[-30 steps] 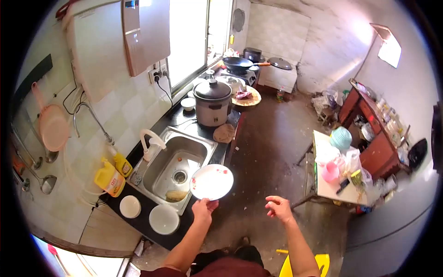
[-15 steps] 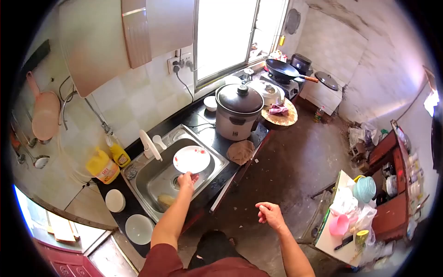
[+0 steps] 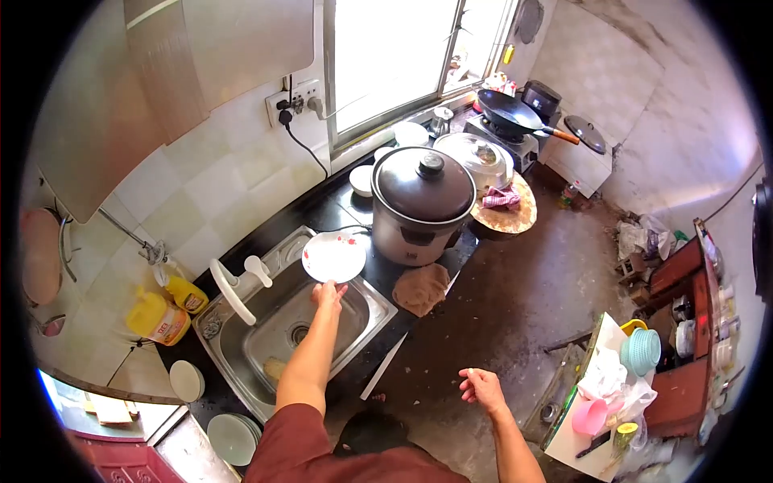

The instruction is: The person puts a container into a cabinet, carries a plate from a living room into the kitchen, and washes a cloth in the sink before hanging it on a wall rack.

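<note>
My left hand (image 3: 328,295) grips the near rim of a white plate (image 3: 333,258) with red flower marks. The plate is over the far right part of the steel sink (image 3: 262,310), close to the black counter edge and the large slow cooker (image 3: 420,205). Away to the right, my right hand (image 3: 481,388) hangs over the floor, its fingers loosely curled with nothing visible in them. A sponge-like yellowish thing (image 3: 274,369) lies in the sink. Beside the cooker is a brown cloth (image 3: 421,290).
White faucet (image 3: 233,291) arches over the sink's left side. Yellow bottles (image 3: 159,318) and bowls (image 3: 233,439) stand on the counter. Past the cooker are a pot lid (image 3: 475,159) and a wok (image 3: 509,111). A cluttered table (image 3: 564,443) is at the lower right.
The plate in my left hand has moved from the counter's front side across the sink towards its far end. My right hand stays apart on the right. The view has shifted.
</note>
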Tool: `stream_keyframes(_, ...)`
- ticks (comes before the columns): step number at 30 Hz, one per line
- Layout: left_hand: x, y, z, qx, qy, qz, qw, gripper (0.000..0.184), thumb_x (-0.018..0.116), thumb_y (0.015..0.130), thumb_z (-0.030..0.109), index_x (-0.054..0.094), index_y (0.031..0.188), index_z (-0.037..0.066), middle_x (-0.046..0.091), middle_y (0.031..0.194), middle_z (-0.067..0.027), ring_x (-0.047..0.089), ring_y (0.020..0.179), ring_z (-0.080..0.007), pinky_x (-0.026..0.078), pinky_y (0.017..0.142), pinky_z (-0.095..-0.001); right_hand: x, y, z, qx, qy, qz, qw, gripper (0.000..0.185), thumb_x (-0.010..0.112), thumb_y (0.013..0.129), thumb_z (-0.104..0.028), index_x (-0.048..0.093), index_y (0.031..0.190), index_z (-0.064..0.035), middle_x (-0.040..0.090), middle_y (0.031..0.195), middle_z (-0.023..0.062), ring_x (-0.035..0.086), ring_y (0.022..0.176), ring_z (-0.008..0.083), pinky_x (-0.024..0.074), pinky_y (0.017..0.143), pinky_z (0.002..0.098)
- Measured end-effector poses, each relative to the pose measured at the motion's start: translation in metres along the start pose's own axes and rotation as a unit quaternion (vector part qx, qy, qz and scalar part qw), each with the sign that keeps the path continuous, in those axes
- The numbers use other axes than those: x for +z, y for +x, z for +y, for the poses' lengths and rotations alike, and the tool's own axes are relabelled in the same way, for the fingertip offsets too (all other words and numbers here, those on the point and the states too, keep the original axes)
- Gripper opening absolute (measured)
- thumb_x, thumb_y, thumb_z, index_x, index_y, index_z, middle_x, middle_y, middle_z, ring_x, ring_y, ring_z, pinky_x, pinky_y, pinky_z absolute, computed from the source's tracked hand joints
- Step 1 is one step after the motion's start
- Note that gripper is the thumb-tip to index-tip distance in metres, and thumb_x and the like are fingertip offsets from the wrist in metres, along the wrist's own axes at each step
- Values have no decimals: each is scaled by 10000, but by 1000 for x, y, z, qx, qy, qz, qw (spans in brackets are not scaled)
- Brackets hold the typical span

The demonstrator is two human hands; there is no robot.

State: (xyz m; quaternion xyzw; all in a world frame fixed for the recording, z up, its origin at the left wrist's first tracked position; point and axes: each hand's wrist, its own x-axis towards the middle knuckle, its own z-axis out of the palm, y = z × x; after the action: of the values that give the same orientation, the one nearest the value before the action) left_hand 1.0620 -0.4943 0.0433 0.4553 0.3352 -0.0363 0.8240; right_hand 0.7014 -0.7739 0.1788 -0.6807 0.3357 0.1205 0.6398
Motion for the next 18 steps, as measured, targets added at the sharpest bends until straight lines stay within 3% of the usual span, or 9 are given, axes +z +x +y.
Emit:
stream_keyframes(3,10,12,-3,0,-10,-2,1000,326,549,787,-31,424,1088,-22,500,1072,-155,574,871,-255,584,607,-364,4,18,-7,6,-11,-19,1000,317,484,966,-303,623,1067,-36,638,759,34,596,552,107,488,506,239)
stream_keyframes(6,21,9,5,2,-8,15,1000,352,563,784,-27,417,1104,-24,500,1074,-153,576,870,-250,583,602,-363,9,29,-21,9,-4,-32,999,287,499,961,-275,624,1067,-40,636,763,35,592,554,106,479,500,237)
stream_keyframes(7,24,12,2,48,3,67,997,217,537,768,-17,489,979,-19,607,931,-166,651,718,-278,582,573,-374,10,34,-24,12,-4,-35,999,284,507,957,-277,627,1062,-42,633,761,34,589,553,106,475,497,236)
stream_keyframes(12,-6,-1,12,114,103,71,986,191,501,803,66,607,904,-58,643,816,-133,636,629,-216,551,509,-322,16,48,-30,70,5,-38,997,264,552,928,-297,650,1035,-77,608,743,13,565,545,94,446,468,224)
stream_keyframes(13,-2,-38,29,87,103,71,988,122,501,787,19,588,818,-61,617,736,-134,626,584,-218,557,500,-323,19,51,-29,68,-15,-27,997,267,553,926,-311,651,1048,-94,603,746,7,551,551,84,440,463,223)
stream_keyframes(14,-7,-58,26,104,91,71,988,122,518,783,33,599,797,-58,628,766,-128,612,586,-211,542,507,-315,24,49,-36,80,-30,-11,996,273,550,925,-322,652,1055,-105,598,746,-1,539,558,73,445,471,224)
stream_keyframes(15,-25,-65,21,85,95,36,991,121,534,790,54,610,796,-40,631,770,-113,600,605,-202,522,515,-302,28,44,-49,65,-14,-12,998,282,545,925,-324,652,1058,-100,597,747,-4,533,562,67,457,483,226)
stream_keyframes(18,-81,-98,12,52,148,-28,987,238,507,808,88,540,1015,-22,618,946,-128,599,727,-198,513,590,-296,30,57,-38,20,-23,-40,999,296,539,926,-322,649,1028,-67,621,764,23,557,551,83,465,463,238)
